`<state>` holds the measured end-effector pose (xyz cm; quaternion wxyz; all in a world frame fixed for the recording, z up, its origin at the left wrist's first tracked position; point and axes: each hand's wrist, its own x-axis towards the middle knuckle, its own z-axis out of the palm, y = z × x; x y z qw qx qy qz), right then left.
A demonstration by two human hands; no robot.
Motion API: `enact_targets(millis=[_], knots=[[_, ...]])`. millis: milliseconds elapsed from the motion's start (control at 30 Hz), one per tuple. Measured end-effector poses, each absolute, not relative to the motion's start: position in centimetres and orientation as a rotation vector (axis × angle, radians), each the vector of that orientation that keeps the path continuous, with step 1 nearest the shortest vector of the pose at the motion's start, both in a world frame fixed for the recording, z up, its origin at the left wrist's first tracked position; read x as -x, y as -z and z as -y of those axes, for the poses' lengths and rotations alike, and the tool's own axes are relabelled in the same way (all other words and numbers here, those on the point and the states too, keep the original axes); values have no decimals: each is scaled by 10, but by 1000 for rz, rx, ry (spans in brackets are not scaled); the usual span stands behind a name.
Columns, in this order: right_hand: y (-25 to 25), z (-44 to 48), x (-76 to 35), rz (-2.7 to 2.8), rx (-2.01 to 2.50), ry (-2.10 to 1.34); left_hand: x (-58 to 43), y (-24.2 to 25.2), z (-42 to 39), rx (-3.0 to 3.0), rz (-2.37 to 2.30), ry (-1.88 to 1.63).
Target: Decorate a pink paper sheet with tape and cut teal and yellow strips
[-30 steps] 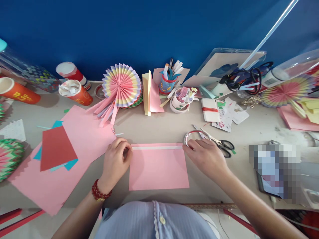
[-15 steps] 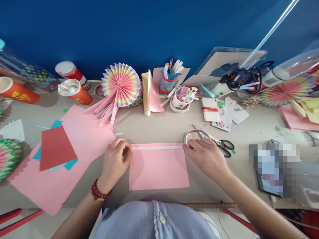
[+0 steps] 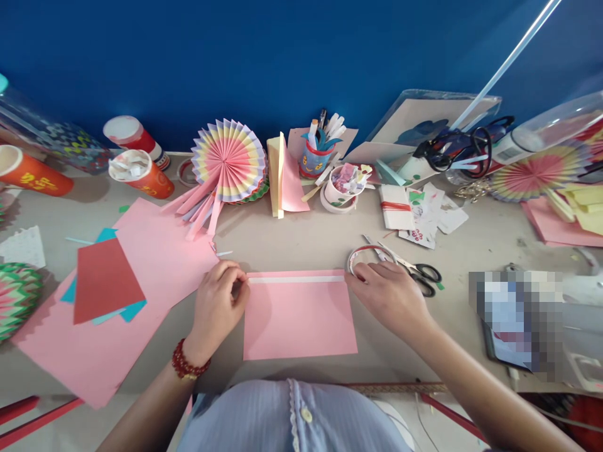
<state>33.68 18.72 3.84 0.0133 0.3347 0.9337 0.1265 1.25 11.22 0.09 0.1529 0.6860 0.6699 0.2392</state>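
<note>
A pink sheet of paper point(image 3: 300, 323) lies flat in front of me. Along its far edge runs a white strip of tape point(image 3: 296, 279), stretched from one side to the other. My left hand point(image 3: 221, 296) pinches the strip's left end at the sheet's top left corner; the exact contact is hidden by the fingers. At the top right corner, my right hand point(image 3: 389, 292) is closed on the roll of tape point(image 3: 351, 257), which stands partly hidden behind the knuckles. Scissors with black handles point(image 3: 428, 272) lie just beyond that hand.
Larger pink paper point(image 3: 164, 257) with a red sheet point(image 3: 106, 279) on it lies at left. Behind stand an orange cup point(image 3: 153, 179), a folded paper fan point(image 3: 228, 160), a pen holder point(image 3: 315, 160) and a cup of scraps point(image 3: 336, 191). A phone point(image 3: 506, 326) lies at right.
Both hands keep their places on the tape, and the sheet has not moved. Only the view has shifted very slightly.
</note>
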Motion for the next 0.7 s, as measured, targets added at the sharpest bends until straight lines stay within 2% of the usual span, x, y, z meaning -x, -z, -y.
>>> enact_targets(millis=[700], knots=[[-34,-185,-336,-2878,-1072,-418,-12,0,-112,-2016,-1938,-624]])
